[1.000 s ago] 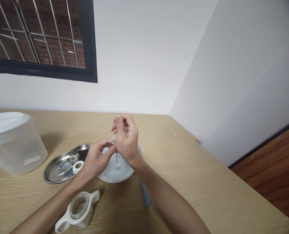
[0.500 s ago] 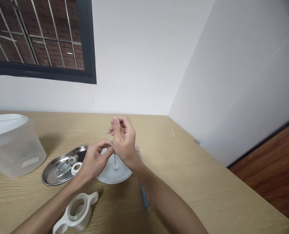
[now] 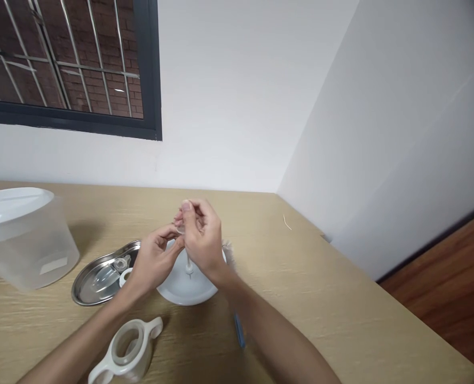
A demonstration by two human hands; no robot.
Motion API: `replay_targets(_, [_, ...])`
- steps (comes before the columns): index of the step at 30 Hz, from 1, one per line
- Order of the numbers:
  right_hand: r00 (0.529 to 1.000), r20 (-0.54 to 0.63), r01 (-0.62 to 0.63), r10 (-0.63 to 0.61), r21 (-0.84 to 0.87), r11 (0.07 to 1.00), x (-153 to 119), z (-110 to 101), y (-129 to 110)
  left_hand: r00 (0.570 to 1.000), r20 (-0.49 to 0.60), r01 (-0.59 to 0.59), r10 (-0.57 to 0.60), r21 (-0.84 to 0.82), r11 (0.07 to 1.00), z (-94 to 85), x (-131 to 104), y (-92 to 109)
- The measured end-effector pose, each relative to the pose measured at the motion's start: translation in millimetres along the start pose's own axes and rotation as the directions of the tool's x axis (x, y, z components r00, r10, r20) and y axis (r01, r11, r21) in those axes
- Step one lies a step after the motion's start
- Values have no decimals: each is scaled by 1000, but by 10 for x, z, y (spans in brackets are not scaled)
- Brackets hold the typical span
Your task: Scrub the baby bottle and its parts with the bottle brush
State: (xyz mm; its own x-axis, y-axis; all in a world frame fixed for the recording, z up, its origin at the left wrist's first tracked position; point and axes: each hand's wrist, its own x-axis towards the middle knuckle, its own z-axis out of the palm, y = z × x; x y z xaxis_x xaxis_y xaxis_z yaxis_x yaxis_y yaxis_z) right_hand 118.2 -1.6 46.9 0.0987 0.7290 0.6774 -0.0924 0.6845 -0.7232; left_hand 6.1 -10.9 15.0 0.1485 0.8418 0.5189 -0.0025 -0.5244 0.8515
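Both my hands meet above a shallow white bowl (image 3: 199,293). My left hand (image 3: 157,258) is closed, thumb and fingers pinching a small pale, ring-edged piece (image 3: 180,230) that is mostly hidden. Against it my right hand (image 3: 202,240) is closed too, its thumb on top and fingers curled; what it grips is hidden. From between the hands hangs a thin, pale straw-like tube with a rounded end (image 3: 189,269), over the bowl. Which hand bears its weight I cannot tell.
At left, a steel kidney-shaped tray (image 3: 77,293) holds a clear piece (image 3: 121,263) and a white ring (image 3: 125,277). Behind it stands a lidded translucent tub (image 3: 24,256). A white two-handled ring (image 3: 128,346) lies nearer. Right of the bowl is a blue-handled brush (image 3: 239,330).
My right hand has come down slightly towards the left one. Less of the hanging tube shows below my hands. The whole view has shifted a little.
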Motion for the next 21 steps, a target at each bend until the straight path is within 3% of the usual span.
replay_targets(3, [999,17,-29,29,-3,1000,-48,46,48,999,-36,21,-22,-37,999,-47,33,43])
replay_targets(9, [999,33,-43,42,17,999,-87,103,43,997,-74,27,-24,43,999,-180,45,52])
replay_targets(15, [996,65,-61,60,5,998,-57,62,7,996,-86,10,-5,48,999,-147,54,85])
replay_targets(21, [996,70,-49,53,-61,997,6,-15,-41,998,-57,9,0,165,986,-149,43,-48])
